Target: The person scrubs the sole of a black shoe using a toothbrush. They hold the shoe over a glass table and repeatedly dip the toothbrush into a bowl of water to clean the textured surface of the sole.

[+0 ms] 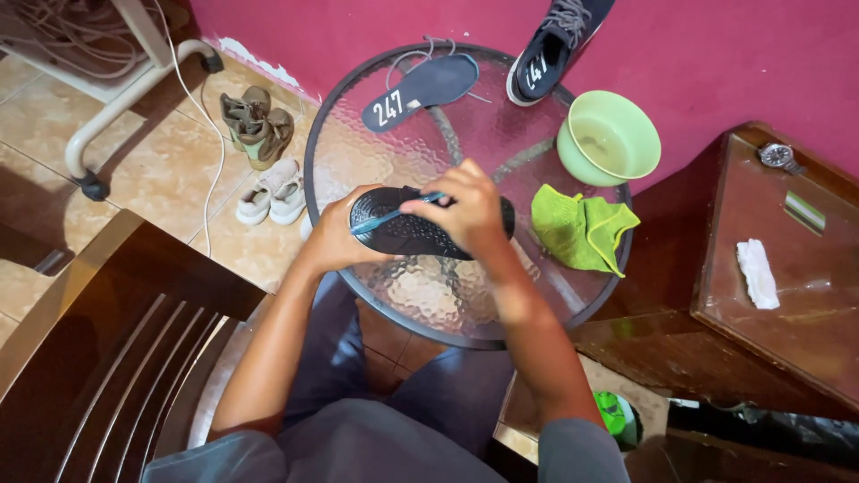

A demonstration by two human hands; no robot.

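Gripping a black shoe [420, 234] (sole up), left hand [333, 237] steadies; right hand [470, 210] pinches a blue toothbrush [394, 215].

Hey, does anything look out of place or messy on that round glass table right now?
Nothing is spilled or broken. Oddities: a loose insole lies by the far rim, out of its shoe, and the second shoe leans against the wall, half off the glass table. The green cloth is crumpled. The bowl stands upright.
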